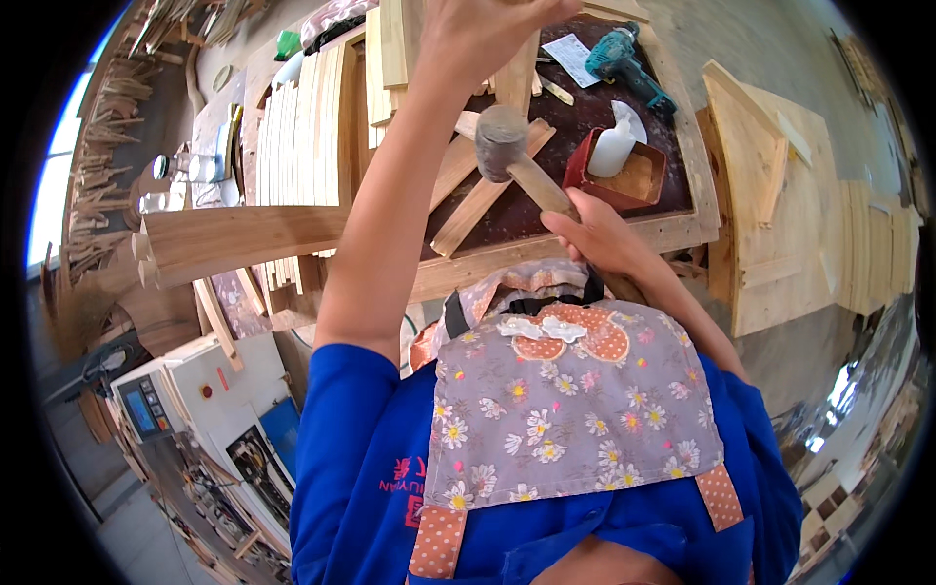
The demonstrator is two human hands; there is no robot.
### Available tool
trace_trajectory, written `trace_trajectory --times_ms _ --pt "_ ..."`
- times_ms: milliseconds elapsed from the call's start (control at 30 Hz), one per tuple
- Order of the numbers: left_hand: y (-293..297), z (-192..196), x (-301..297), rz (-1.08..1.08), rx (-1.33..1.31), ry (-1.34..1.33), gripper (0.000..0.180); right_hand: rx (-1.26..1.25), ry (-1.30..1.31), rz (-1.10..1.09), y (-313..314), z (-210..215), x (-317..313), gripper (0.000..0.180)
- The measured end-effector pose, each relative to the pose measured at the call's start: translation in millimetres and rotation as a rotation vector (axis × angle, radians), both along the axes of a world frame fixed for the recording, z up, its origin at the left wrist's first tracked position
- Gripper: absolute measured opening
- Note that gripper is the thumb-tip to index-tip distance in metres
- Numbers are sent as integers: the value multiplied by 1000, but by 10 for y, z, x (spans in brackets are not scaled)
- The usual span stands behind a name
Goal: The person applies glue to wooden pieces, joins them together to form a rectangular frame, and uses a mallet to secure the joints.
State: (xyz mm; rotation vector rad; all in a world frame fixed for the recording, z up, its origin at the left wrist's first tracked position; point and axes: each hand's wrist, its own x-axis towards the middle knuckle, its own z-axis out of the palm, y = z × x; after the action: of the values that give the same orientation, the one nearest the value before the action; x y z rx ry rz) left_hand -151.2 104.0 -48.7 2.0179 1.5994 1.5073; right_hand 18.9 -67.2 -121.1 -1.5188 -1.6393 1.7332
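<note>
Gripping grey, round-headed, wooden-handled mallet (501, 144): right hand (602, 235) | left hand (502, 18): grip unclear | flat, straight-edged wooden slats (470, 214) nearby

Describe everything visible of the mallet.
The mallet has a stubby, rounded grey head, scuffed-looking, its material unclear, on a pale handle that looks like wood. The right hand grips the handle partway along; the rest runs below it toward the body. It slants, head up and left in the picture, overlapping the crossed wooden slats, left of the red box. Whether the head touches the slats can't be told.
</note>
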Motion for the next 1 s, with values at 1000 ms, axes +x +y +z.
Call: trace_trajectory --times_ms 1000 --pt "-78 404 566 -197 -254 -61 49 317 -451 -80 385 -570 -211 49"
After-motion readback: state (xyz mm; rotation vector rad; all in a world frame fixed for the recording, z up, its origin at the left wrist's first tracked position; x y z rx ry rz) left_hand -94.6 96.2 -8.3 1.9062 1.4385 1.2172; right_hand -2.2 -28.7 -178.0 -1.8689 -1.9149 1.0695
